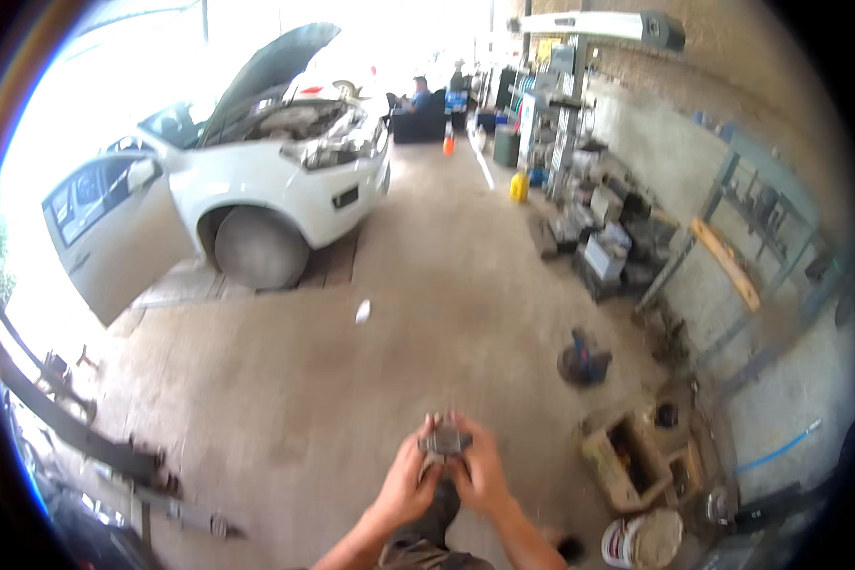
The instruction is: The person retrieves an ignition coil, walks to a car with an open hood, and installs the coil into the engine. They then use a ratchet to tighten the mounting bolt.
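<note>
My left hand and my right hand are together in front of my body, at the lower middle of the view. Between them they grip a small dark grey part, shaped like a brake pad with narrowed ends. The fingers of both hands close round its sides, with the thumbs on the near side. The underside of the part is hidden by my hands, and blur hides its finer detail.
A white vehicle stands at the left, hood raised and door open. A blue-and-dark power tool lies on the floor. At right are a wooden box, a bucket and a metal rack. A person sits far off.
</note>
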Motion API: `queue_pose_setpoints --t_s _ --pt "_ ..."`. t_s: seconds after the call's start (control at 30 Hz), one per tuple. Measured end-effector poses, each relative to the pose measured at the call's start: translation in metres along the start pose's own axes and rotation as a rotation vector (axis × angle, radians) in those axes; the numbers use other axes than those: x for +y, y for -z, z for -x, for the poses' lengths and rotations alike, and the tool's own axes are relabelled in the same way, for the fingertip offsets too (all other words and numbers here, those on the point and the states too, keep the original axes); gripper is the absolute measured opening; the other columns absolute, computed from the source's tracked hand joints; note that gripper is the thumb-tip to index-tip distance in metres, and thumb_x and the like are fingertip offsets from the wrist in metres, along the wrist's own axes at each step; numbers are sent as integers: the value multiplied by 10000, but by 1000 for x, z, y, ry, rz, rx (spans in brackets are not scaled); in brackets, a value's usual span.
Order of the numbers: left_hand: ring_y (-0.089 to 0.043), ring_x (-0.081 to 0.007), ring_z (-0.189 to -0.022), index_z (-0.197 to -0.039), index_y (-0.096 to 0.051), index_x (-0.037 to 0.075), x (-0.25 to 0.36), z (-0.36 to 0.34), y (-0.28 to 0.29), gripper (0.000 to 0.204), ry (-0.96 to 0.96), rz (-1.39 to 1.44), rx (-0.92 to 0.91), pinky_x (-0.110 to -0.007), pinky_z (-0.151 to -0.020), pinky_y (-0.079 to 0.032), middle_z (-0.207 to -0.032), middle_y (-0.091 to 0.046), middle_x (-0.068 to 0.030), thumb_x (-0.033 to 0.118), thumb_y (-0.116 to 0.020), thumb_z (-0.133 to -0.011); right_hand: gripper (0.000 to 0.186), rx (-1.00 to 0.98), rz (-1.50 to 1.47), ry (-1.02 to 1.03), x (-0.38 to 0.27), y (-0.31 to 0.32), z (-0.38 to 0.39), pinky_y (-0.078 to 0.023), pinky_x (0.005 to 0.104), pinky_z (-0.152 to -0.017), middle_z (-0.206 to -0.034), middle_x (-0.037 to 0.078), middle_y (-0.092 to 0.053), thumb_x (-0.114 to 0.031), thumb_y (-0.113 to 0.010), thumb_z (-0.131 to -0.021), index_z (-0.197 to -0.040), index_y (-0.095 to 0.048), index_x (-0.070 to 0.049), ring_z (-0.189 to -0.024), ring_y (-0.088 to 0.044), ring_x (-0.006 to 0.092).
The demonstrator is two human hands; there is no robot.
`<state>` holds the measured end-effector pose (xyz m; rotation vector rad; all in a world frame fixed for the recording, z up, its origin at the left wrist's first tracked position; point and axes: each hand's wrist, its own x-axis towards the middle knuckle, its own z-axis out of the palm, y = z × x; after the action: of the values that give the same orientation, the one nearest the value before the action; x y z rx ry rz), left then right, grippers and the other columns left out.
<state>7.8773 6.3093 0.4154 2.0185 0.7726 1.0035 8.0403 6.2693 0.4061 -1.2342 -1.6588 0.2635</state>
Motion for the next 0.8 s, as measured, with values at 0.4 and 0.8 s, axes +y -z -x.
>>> queue_pose_setpoints --t_s 0.4,0.8 --pt "-556 -240 -1249 -1293 -573 -62 -260 -560 8 434 47 507 143 -348 -1069 -413 -1307 -600 -159 -62 -645 -865 482 245 -218 -32 382 -29 -478 -465 410 -999 -1192 139 -680 -145 -777 -798 -1236 -641 4 -1144 -605 333" --pt "-646 -165 -1051 -1217 -601 -35 -548 -1147 51 379 487 934 224 -291 -912 -502 -1136 -679 -78 70 -748 -884 435 408 -961 -608 784 -105 -983 -492 297 -930 -1106 111 -690 -41 -812 -818 -1180 -578 10 -1042 -643 155"
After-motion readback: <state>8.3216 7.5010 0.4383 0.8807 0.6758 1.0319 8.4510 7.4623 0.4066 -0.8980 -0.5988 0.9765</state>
